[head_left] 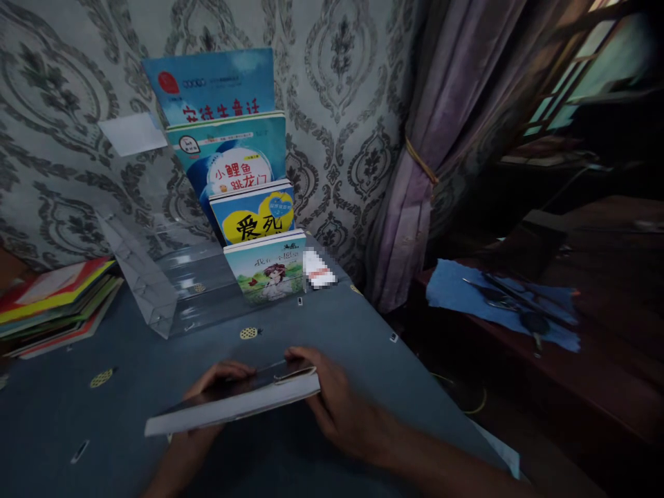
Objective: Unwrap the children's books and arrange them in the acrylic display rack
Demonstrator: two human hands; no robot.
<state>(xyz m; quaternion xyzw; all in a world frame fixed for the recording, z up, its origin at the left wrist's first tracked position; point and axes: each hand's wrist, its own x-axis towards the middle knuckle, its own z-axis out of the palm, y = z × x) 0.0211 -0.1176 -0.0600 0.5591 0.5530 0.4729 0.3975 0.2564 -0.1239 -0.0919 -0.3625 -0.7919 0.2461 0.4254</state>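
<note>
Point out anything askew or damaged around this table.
The pile of books at the left looks askew: its edges are staggered, not squared. On the held book, the cover seems curled beside the right hand; actual damage is unclear.

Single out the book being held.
The dark-covered book, held by the left hand and right hand, its pale page edge facing the camera. The others stand on the clear rack or lie in the pile at left.
</note>
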